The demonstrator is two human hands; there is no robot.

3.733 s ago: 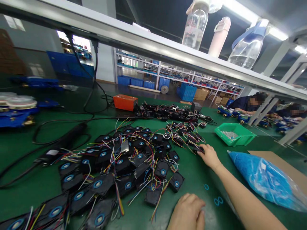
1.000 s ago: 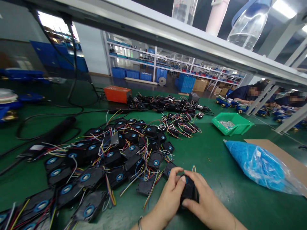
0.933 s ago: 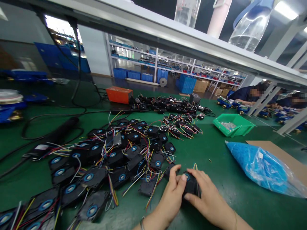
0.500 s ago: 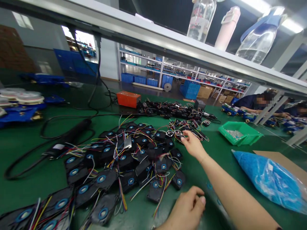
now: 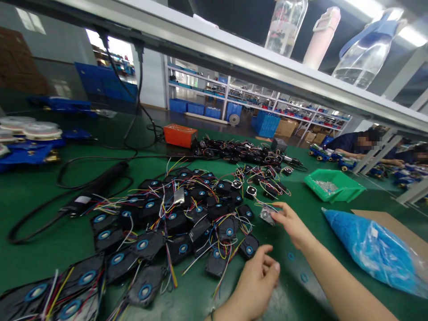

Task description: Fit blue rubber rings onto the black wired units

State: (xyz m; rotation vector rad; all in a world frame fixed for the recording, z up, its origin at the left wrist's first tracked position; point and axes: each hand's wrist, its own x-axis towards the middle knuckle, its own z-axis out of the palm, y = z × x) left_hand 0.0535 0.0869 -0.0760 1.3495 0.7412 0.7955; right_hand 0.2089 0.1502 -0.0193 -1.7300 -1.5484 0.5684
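Note:
My right hand (image 5: 294, 225) pinches a small square motor (image 5: 267, 215) by its edge, above the green bench. The motor has a greyish face, and thin coloured wires trail from it. Nearer to me, my left hand (image 5: 256, 278) hovers loosely curved, thumb and fingers apart, with nothing in it. Just left of that hand lies a black flat housing (image 5: 216, 263) with a blue ring and loose wires. It belongs to a wide heap of similar housings (image 5: 180, 247). Behind my right hand sits a cluster of small wired motors (image 5: 269, 187), one white-faced motor (image 5: 250, 192) at its near edge.
A green bin (image 5: 334, 185) of small parts and a clear bag of blue pieces (image 5: 374, 249) are on the right. An orange box (image 5: 180, 135) stands behind; a black corded tool (image 5: 100, 185) lies left. Overhead, a shelf (image 5: 234, 58) carries bottles. Co-workers sit far right.
My right hand has come back toward me from the motor cluster, now with a small motor in its fingers. My left hand has shifted slightly up and left.

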